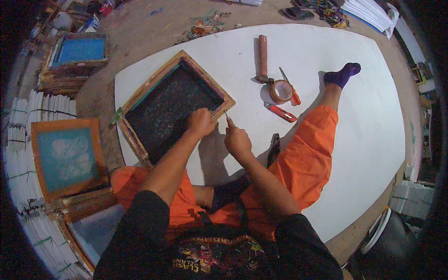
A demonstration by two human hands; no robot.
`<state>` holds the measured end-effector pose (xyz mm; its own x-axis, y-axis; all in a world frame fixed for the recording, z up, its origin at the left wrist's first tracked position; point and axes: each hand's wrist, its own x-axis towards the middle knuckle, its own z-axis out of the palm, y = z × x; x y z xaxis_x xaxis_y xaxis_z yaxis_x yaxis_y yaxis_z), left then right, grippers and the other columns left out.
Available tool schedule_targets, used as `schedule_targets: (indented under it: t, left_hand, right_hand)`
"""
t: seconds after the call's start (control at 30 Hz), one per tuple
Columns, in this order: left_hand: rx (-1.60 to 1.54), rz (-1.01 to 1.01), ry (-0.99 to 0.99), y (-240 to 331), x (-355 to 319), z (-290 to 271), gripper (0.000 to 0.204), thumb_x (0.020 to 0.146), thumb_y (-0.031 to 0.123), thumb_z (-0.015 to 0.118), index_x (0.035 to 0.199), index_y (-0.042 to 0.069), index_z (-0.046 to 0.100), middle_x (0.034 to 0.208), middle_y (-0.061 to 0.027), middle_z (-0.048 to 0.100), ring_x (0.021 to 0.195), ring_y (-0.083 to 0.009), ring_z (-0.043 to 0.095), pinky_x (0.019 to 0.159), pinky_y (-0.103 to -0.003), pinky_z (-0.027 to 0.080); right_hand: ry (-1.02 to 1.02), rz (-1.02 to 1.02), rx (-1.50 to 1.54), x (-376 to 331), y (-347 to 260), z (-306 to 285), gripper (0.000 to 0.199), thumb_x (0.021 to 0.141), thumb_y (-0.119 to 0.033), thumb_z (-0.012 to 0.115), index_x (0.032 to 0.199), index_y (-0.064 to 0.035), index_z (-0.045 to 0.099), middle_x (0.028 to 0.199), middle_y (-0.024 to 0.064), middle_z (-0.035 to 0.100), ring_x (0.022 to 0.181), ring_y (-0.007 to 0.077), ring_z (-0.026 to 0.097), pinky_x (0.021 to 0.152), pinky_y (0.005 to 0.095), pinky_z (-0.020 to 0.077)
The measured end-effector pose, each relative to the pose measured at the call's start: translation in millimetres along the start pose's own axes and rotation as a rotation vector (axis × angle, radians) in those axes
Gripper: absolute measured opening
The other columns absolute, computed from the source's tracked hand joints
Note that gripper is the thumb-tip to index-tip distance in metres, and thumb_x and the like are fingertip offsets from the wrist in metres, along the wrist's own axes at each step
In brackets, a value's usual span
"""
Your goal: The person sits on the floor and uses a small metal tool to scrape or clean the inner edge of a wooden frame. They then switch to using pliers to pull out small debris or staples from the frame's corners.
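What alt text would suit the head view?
A seated person in orange trousers grips a wooden-framed screen with the left hand; the right hand holds a slim tool near its corner. A tape roll and red hand tool lie nearby on a white sheet.

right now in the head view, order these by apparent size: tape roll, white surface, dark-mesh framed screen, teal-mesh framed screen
1. white surface
2. dark-mesh framed screen
3. teal-mesh framed screen
4. tape roll
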<state>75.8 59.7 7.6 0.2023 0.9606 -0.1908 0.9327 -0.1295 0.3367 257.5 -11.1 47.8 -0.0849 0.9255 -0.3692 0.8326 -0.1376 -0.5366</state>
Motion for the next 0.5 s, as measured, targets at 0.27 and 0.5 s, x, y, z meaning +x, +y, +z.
schedule_targets:
  t: [0.27, 0.5]
  left_hand:
    - [-0.009, -0.042, -0.080, 9.6, -2.9, -18.7, 0.030, 0.081, 0.029, 0.077, 0.092, 0.002, 0.077, 0.100, -0.0228, 0.072, 0.094, -0.0432, 0.071, 0.085, -0.051, 0.058]
    - [0.002, -0.051, -0.077, 8.5, -2.9, -12.7, 0.034, 0.080, 0.034, 0.080, 0.097, 0.004, 0.078, 0.102, -0.0224, 0.073, 0.095, -0.0422, 0.072, 0.084, -0.051, 0.059]
  right_hand:
    - [0.020, 0.023, 0.125, -7.7, -11.2, -9.6, 0.045, 0.101, -0.016, 0.057, 0.146, -0.0066, 0.057, 0.095, 0.0306, 0.072, 0.090, 0.0471, 0.072, 0.079, 0.0490, 0.0563]
    - [-0.220, 0.156, 1.214, 15.0, 34.6, 8.3, 0.050, 0.104, -0.024, 0.059, 0.152, -0.0130, 0.052, 0.061, 0.0057, 0.058, 0.043, 0.0163, 0.051, 0.039, 0.0347, 0.0379]
